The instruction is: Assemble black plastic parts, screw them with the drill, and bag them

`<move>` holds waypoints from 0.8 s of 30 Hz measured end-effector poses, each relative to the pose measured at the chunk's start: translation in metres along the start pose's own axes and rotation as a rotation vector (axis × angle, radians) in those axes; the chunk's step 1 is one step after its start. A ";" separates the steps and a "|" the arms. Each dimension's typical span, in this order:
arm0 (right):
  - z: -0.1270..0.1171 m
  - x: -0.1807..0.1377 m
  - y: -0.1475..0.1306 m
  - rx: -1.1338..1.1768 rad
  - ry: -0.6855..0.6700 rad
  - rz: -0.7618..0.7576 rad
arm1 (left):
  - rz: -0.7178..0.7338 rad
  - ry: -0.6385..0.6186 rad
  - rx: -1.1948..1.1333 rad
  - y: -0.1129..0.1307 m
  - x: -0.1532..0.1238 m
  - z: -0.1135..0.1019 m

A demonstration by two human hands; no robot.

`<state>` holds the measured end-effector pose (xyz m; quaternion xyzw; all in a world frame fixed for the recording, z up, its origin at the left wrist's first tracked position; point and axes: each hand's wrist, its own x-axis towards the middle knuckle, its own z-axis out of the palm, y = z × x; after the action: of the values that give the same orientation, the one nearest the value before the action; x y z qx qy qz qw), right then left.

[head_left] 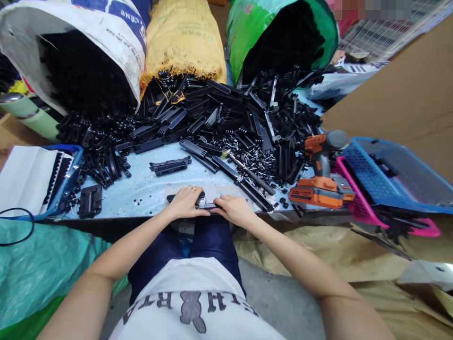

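While two arms reach up from the bottom of the frame, past a white shirt (184, 276) and dark pants (214, 241), the left hand (187, 202) and the right hand (233, 208) come close together at the near edge of the blue table (141, 172), just below the middle of the frame. Both hands are closed on a black part (209, 206), and a bit of it shows between them. Left of the middle, a black piece (171, 166) lies by itself. On the right stands an orange drill (321, 165), with a pink basket (357, 200) and a blue basket (366, 151) beside it. Near the middle lie small metal bits (251, 165). Behind them, a big black pile (198, 108) spreads wide. Across the top are a white bag (130, 42), a yellow bag (186, 38) and a green bag (255, 33).
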<state>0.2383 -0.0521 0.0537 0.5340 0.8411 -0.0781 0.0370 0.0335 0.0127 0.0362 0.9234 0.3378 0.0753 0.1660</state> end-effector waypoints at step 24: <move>0.045 0.001 0.038 0.124 0.289 -0.056 | 0.057 0.152 0.112 0.023 0.174 -0.016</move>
<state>0.2710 -0.0430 0.0056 0.5172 0.8458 -0.0535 -0.1195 0.1756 0.1132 0.0635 0.9321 0.3265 0.1309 0.0858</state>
